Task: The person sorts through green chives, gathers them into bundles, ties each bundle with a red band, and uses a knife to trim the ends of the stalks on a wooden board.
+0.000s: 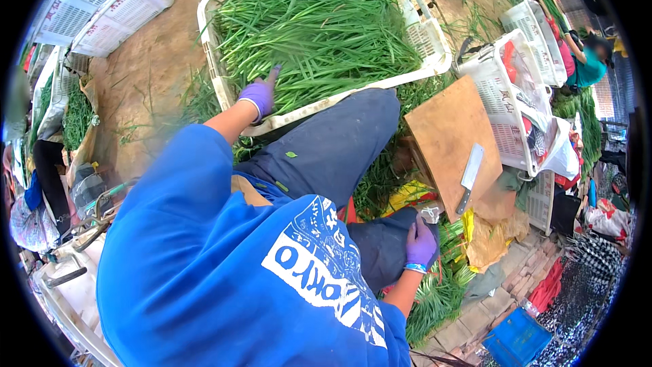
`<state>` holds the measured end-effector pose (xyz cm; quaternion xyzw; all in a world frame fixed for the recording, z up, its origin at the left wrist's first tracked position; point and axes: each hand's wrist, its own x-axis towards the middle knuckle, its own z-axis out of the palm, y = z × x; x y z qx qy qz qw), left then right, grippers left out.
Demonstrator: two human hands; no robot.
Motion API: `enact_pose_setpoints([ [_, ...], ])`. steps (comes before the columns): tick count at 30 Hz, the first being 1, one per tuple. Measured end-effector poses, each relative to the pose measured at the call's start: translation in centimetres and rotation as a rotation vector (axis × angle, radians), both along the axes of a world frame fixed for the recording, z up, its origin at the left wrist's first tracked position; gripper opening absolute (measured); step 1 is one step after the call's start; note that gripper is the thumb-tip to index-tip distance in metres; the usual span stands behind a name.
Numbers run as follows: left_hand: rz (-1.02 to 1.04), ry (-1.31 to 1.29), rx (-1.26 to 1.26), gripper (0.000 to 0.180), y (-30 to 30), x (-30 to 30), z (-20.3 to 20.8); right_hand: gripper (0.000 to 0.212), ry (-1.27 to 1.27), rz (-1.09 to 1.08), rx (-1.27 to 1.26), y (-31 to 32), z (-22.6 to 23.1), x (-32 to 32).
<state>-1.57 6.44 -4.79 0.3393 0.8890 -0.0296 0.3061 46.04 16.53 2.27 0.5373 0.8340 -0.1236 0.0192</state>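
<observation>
My left hand (259, 96), in a purple glove, is at the near left rim of a white plastic crate (324, 100). One finger stretches out over the long green garlic chives (319, 34) heaped in the crate, and nothing shows in its grip. By my right knee is my right hand (421, 245), also purple-gloved, with its fingers curled in. A small white thing (430, 214) lies just past its fingertips; whether the hand holds it I cannot tell. More greens (438, 299) with pale stems lie bunched on the ground beside that hand.
A cleaver (471, 171) lies on a wooden board (451, 132) to the right. White crates (499, 95) with bags stand beyond it, and stacked crates (122, 13) at the far left. A blue plastic container (517, 338) sits lower right. Another person (589, 64) is at the far right.
</observation>
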Motion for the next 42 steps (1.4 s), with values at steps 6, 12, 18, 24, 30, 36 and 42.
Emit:
enact_pose_setpoints([
  [6, -0.124, -0.057, 0.023, 0.086, 0.9, -1.6, 0.5, 0.028, 0.053, 0.049, 0.105, -0.4, -0.4, 1.3],
  [12, -0.062, -0.653, 0.206, 0.080, 2.8, -8.4, 0.7, 0.028, 0.034, -0.077, 0.000, -0.8, 0.5, 0.9],
  [18, 0.205, -0.991, 0.161, 0.057, 1.3, -14.2, 2.7, 0.029, 0.050, -0.101, 0.007, -1.9, 0.3, 1.6],
  [24, 0.470, -1.105, 0.241, 0.063, -1.5, -9.2, 2.8, 0.027, 0.083, -0.027, 0.097, -2.2, -0.7, 2.6],
  [30, -0.097, -0.708, 0.090, 0.117, -0.9, -5.4, 6.0, 0.028, 0.064, -0.045, 0.003, -1.7, -0.4, 2.1],
  [36, -0.367, -0.273, -0.161, 0.126, -1.1, -2.5, 4.7, 0.026, 0.068, 0.014, 0.067, -1.9, -0.6, 2.0],
  [42, -0.341, 0.238, -0.199, 0.094, -1.9, 0.6, 0.5, 0.026, 0.131, -0.006, 0.134, -2.6, -0.9, 2.6],
])
